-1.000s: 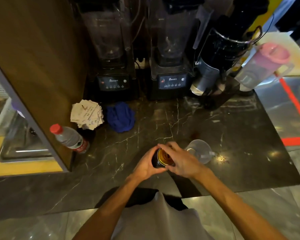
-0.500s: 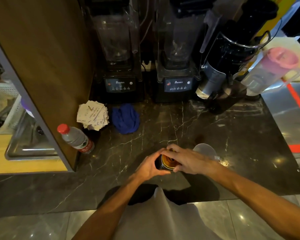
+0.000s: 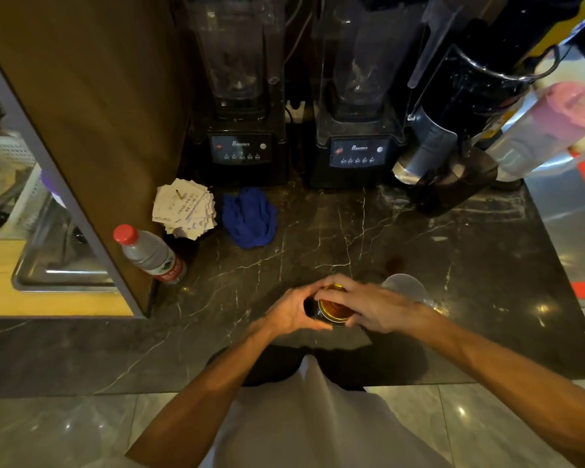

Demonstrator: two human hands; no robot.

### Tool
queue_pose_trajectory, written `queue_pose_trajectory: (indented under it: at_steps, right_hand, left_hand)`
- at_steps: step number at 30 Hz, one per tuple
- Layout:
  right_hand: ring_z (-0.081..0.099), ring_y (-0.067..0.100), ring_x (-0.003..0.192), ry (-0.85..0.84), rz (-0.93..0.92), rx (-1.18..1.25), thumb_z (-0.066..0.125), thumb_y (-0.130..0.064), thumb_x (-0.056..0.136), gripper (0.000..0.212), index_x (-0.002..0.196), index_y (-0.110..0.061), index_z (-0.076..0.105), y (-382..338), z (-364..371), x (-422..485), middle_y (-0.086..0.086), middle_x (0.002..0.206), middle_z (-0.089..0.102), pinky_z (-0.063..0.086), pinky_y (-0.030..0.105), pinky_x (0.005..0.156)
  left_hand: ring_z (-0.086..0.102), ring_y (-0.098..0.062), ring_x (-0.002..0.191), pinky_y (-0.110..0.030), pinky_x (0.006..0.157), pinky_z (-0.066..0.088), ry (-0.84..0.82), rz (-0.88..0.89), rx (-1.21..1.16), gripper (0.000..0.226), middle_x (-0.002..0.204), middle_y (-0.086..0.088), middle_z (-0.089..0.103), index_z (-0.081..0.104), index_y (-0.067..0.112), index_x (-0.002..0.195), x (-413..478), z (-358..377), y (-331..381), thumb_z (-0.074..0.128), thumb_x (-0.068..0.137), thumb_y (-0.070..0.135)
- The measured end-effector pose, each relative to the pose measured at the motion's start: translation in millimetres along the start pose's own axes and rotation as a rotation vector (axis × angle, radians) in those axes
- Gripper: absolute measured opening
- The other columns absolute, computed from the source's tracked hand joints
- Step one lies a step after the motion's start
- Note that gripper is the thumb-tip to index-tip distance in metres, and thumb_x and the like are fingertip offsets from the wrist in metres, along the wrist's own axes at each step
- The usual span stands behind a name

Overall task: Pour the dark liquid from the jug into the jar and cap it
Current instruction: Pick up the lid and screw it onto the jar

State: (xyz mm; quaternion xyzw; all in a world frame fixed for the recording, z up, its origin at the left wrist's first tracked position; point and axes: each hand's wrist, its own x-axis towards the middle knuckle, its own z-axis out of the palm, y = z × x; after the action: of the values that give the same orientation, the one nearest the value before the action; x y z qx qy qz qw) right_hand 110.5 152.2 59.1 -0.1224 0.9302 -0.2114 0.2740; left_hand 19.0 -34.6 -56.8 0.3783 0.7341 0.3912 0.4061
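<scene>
Dark jar (image 3: 313, 309) — gold lid (image 3: 331, 307) on, jug (image 3: 406, 287) beside.

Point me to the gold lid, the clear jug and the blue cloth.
gold lid (image 3: 331, 307): head view, on its top face.
clear jug (image 3: 404, 287): head view, on its inner wall near the rim.
blue cloth (image 3: 249, 217): head view, on the middle of the bundle.

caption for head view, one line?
Left hand steadies the jar while right hand fits gold lid; empty jug beside.
</scene>
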Motion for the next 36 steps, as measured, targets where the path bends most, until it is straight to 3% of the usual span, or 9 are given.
queue_pose_trajectory:
  at_steps: [5,10,15,19,23,26,28,32,36]
  right_hand:
    - [0.045,0.024,0.136,0.017,-0.062,-0.077,0.074,-0.007,0.083,0.082,0.146,-0.039,0.031,11,2,6,-0.005,0.156,0.020,0.048,0.031,0.106]
    - [0.036,0.025,0.143,-0.010,0.052,-0.007,0.071,-0.007,0.087,0.083,0.150,-0.038,0.026,9,5,4,-0.007,0.159,0.014,0.041,0.041,0.115]
    - [0.042,0.029,0.140,0.012,0.199,0.001,0.068,-0.022,0.093,0.081,0.155,-0.033,0.018,-8,12,1,0.003,0.160,0.016,0.041,0.039,0.114]
    - [0.061,0.029,0.119,0.065,0.474,-0.081,0.062,-0.048,0.093,0.075,0.151,-0.024,0.022,-37,11,5,0.011,0.144,0.038,0.053,0.039,0.094]
    - [0.070,0.019,0.087,0.195,0.734,-0.312,0.027,-0.078,0.088,0.084,0.129,-0.007,0.046,-62,22,16,0.009,0.106,0.064,0.056,0.029,0.065]
    - [0.071,0.029,0.093,0.233,0.733,-0.268,0.031,-0.064,0.099,0.067,0.119,-0.006,0.058,-52,15,6,0.012,0.101,0.069,0.050,0.037,0.069]
    - [0.069,0.029,0.102,0.349,0.687,-0.240,0.031,-0.069,0.096,0.072,0.128,-0.009,0.054,-40,10,-3,0.013,0.115,0.067,0.057,0.039,0.076]
    - [0.023,0.024,0.151,0.212,0.358,-0.012,0.048,-0.061,0.095,0.075,0.157,-0.035,0.015,-32,14,-5,-0.002,0.166,0.018,0.043,0.048,0.110]
    - [0.053,0.022,0.132,0.259,0.381,-0.016,0.057,-0.049,0.095,0.064,0.151,-0.032,0.031,-32,27,4,0.000,0.150,0.044,0.050,0.037,0.100]
  left_hand:
    - [0.044,0.026,0.117,0.002,0.096,0.032,-0.069,-0.011,-0.005,0.083,0.124,0.026,0.052,0.039,0.030,0.140,7,-13,-1,0.087,0.073,0.018]
    - [0.040,0.013,0.126,-0.012,0.108,0.030,-0.033,0.001,0.006,0.093,0.147,-0.002,0.051,0.035,0.018,0.150,9,-8,-4,0.087,0.074,0.028]
    - [0.033,0.022,0.126,0.001,0.102,0.024,-0.025,0.015,0.016,0.095,0.150,-0.002,0.048,0.032,0.022,0.151,11,-5,-8,0.087,0.074,0.027]
    - [0.029,0.028,0.125,0.004,0.100,0.024,-0.011,0.021,0.003,0.096,0.149,0.007,0.043,0.029,0.029,0.151,10,-4,-10,0.086,0.073,0.033]
    - [0.032,0.017,0.129,0.001,0.104,0.026,-0.024,0.015,-0.018,0.096,0.150,0.007,0.043,0.031,0.029,0.151,8,0,-13,0.086,0.073,0.024]
    - [0.032,0.009,0.132,-0.019,0.114,0.027,0.015,-0.015,-0.038,0.095,0.154,0.003,0.043,0.033,0.027,0.152,6,2,-11,0.087,0.073,0.026]
    - [0.027,0.017,0.129,-0.012,0.109,0.025,0.021,-0.014,-0.040,0.094,0.154,0.003,0.043,0.032,0.030,0.151,7,3,-12,0.086,0.074,0.028]
    - [0.039,0.023,0.124,-0.006,0.100,0.031,0.016,-0.032,-0.097,0.089,0.133,0.029,0.047,0.033,0.044,0.142,5,5,-12,0.085,0.071,0.033]
    - [0.042,0.017,0.126,-0.015,0.109,0.033,0.025,-0.035,-0.108,0.089,0.136,0.023,0.049,0.035,0.038,0.145,3,5,-8,0.087,0.072,0.029]
